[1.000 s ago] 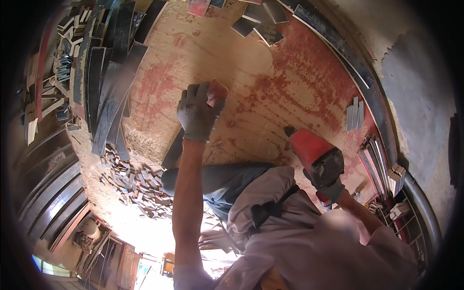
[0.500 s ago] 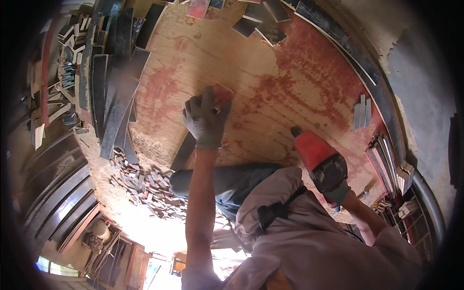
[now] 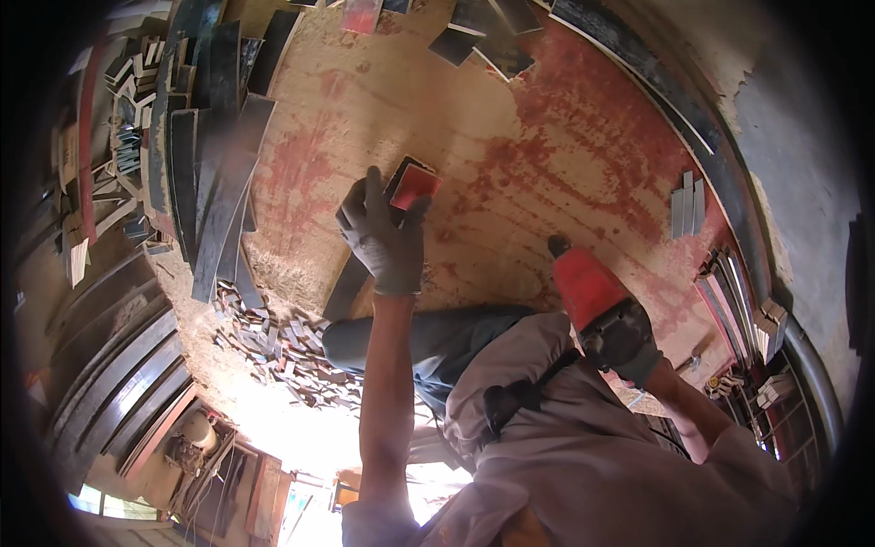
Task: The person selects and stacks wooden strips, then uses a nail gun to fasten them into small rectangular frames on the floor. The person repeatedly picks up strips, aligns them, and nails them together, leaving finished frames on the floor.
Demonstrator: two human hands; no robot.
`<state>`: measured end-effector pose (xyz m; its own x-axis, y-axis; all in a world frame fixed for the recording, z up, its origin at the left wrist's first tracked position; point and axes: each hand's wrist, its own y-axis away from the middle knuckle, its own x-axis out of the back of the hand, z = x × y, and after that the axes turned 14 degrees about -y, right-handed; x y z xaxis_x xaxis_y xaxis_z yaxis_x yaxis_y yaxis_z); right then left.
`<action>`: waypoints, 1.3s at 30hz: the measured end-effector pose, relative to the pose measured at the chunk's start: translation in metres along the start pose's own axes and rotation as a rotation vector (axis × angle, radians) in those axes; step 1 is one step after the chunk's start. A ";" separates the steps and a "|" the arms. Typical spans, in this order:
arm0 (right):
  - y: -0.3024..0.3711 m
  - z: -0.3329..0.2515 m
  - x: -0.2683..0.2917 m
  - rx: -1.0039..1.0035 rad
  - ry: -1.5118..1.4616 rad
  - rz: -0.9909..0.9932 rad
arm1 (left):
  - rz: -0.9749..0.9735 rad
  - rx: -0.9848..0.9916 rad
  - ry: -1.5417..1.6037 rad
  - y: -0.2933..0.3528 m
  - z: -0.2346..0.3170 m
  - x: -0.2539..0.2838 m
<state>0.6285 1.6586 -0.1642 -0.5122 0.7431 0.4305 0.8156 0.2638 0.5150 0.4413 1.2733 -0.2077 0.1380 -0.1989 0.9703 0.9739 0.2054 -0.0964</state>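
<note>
My left hand (image 3: 383, 232) wears a grey glove. Its fingers are apart, and the thumb lies at the edge of a small square board piece (image 3: 416, 185) with a red face and a dark rim. That piece rests on the red-stained wooden work surface. In my right hand (image 3: 641, 360), also gloved, is a red and black power tool (image 3: 591, 283), its short black nose pointing forward and left. The handle is mostly hidden by the hand and the tool's body. Close to my left wrist, a dark board strip (image 3: 348, 287) lies partly behind the forearm.
Long dark boards (image 3: 219, 182) are stacked at the left. Small offcuts (image 3: 283, 351) lie heaped below them. More dark pieces (image 3: 483, 36) sit at the far edge. Grey strips (image 3: 687, 208) lie at the right, near a bundle of strips (image 3: 729, 296) and a grey wall (image 3: 797, 164).
My left hand has shifted slightly nearer and its fingers have spread, uncovering more of the red square piece. The power tool stays in my right hand, almost where it was.
</note>
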 end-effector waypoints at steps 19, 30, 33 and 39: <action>0.003 -0.008 0.021 -0.399 -0.776 -0.306 | -0.107 -0.002 -0.008 -0.004 -0.014 -0.013; 0.014 -0.010 0.030 -0.137 0.112 -0.427 | -0.084 -0.068 -0.034 -0.007 -0.019 -0.021; 0.015 -0.011 0.029 -0.476 -0.239 -0.498 | -0.075 -0.075 -0.025 -0.007 -0.020 -0.023; -0.006 -0.039 0.041 -0.325 0.120 -0.644 | -0.060 -0.086 -0.030 -0.008 -0.020 -0.021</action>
<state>0.5928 1.6634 -0.1209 -0.9046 0.4246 0.0369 0.2310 0.4158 0.8796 0.4339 1.2564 -0.2315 0.0745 -0.1797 0.9809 0.9924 0.1104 -0.0551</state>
